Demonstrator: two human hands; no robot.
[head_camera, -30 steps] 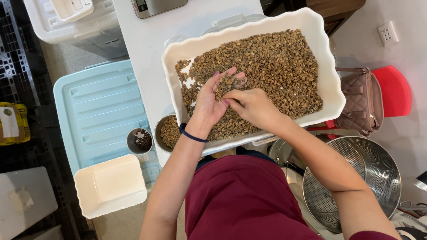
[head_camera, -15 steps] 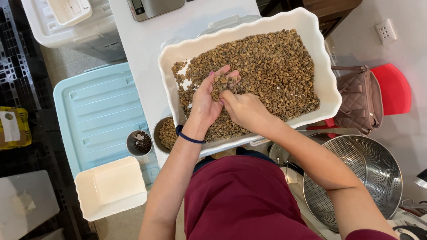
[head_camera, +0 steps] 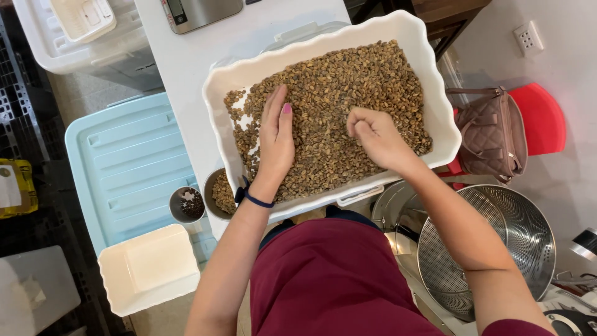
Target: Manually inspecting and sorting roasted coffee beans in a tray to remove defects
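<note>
Head view looks down on a white scalloped tray point(head_camera: 429, 81) of brownish beans point(head_camera: 348, 93) on a white table point(head_camera: 180, 62), and the two hands, bunched together over the beans half a second ago, now lie apart. Left hand point(head_camera: 276, 140) rests flat and open on the beans, fingers straight, holding nothing, while the right hand point(head_camera: 373, 135) is curled loosely with fingertips pinched among them; whether it grips any I cannot tell. Two small cups point(head_camera: 186, 204) sit at the table's near-left edge.

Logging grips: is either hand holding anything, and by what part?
Left hand lies flat on the beans, holding nothing. Right hand is curled; any bean inside is hidden.
</note>
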